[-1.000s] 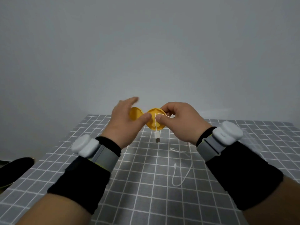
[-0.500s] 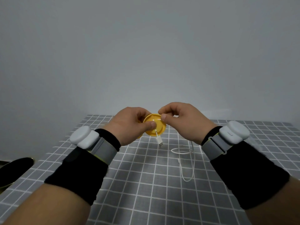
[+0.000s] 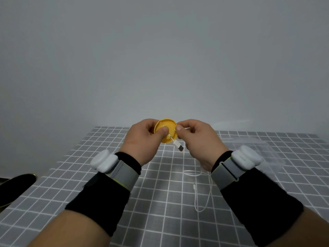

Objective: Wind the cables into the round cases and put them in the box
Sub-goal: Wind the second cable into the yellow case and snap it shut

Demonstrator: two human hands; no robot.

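Note:
A round yellow case is held up in front of me over the grid mat. My left hand grips its left side, thumb pressed on the face. My right hand pinches its right edge. A white cable's USB plug sticks out below the case. The rest of the white cable hangs down behind my right wrist and loops on the mat, with its small end plug lying there.
The grey grid mat covers the table. A clear plastic box or bag lies at the right behind my right wrist, hard to make out. A dark object sits off the mat's left edge. A plain wall rises behind.
The two yellow halves, apart a second ago, are now together as one case. My left hand closed round it. The USB plug swung to the right and the loose cable shifted on the mat.

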